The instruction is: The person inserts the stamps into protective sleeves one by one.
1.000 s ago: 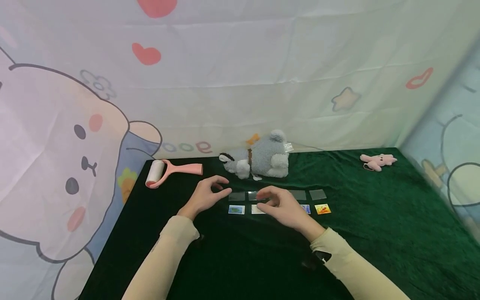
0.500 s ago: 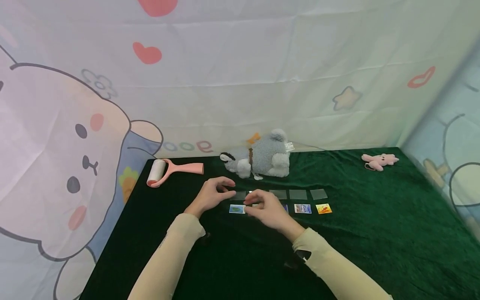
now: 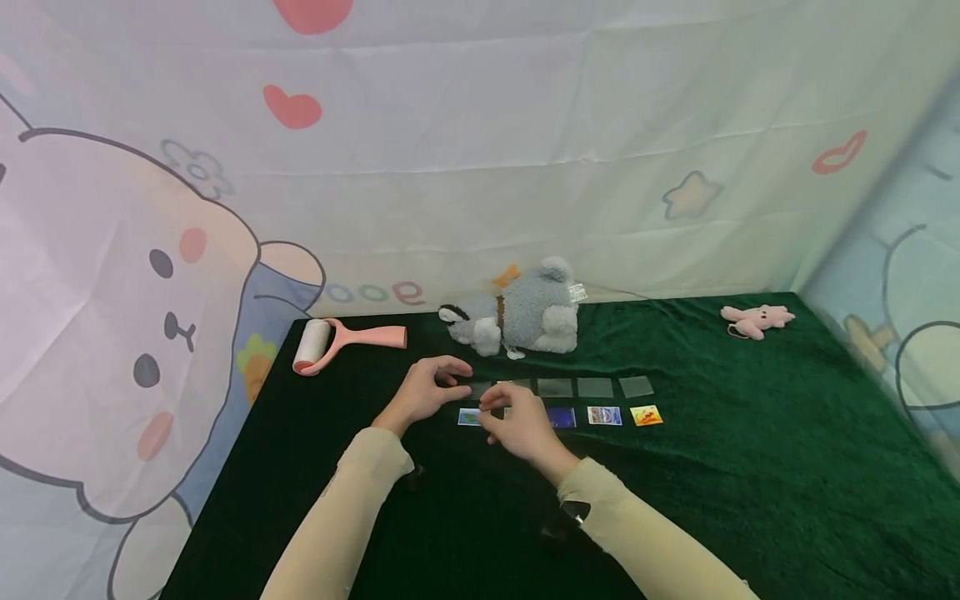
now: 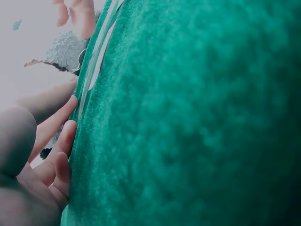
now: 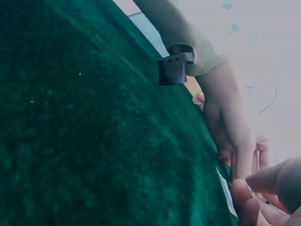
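Since a second ago, the right hand [image 3: 517,423] has been moved left and the left hand [image 3: 422,393] slightly right. Each grip is relaxed, thumb and index finger parted. On the green-covered counter [image 3: 735,467], the leftmost picture card [image 3: 468,417] is partly hidden by the right hand; beyond it, the leftmost clear sleeve [image 3: 481,388] is seen between both hands. A grey plush toy [image 3: 536,321] is laid at the far side.

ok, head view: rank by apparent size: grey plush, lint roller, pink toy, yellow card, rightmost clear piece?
1. Grey plush
2. Lint roller
3. Pink toy
Unranked, smallest: yellow card and rightmost clear piece. They look about alike, and the card lies nearer the camera.
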Demonstrator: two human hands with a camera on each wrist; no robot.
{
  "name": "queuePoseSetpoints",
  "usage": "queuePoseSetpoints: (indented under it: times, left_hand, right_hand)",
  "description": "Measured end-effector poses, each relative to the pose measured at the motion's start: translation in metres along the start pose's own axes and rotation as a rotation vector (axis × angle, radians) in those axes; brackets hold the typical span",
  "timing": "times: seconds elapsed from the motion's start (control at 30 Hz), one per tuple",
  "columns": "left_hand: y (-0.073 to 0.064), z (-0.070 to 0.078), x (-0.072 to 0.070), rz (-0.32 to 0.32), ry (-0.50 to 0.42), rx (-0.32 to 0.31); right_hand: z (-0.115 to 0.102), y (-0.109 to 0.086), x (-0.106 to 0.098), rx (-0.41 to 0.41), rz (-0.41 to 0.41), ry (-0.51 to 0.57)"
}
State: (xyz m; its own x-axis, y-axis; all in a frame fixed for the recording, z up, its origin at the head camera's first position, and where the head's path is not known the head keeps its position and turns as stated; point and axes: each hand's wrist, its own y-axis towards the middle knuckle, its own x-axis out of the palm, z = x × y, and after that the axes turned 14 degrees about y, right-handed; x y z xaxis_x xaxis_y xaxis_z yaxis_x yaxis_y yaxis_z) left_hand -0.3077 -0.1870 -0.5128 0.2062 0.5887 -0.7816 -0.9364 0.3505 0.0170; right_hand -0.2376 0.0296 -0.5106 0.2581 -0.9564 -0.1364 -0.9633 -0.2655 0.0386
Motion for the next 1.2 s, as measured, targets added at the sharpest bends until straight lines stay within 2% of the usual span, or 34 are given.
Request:
queuePoseSetpoints:
  times: [0.2, 0.5, 0.7, 1.2]
  left_hand:
    - [0.000, 0.000, 0.002, 0.012, -0.006, -0.012]
    - [0.001, -0.001, 0.005, 0.014, 0.001, -0.025]
    - [0.001, -0.002, 0.005, 0.020, -0.003, -0.026]
    - [0.000, -0.003, 0.006, 0.020, 0.002, -0.025]
  right_hand:
    - [0.002, 0.003, 0.009, -0.017, 0.061, -0.047]
    - [0.003, 0.003, 0.018, -0.010, 0.132, -0.180]
    - [0.004, 0.004, 0.021, -0.019, 0.157, -0.256]
    - [0.006, 0.005, 0.024, 0.002, 0.169, -0.283]
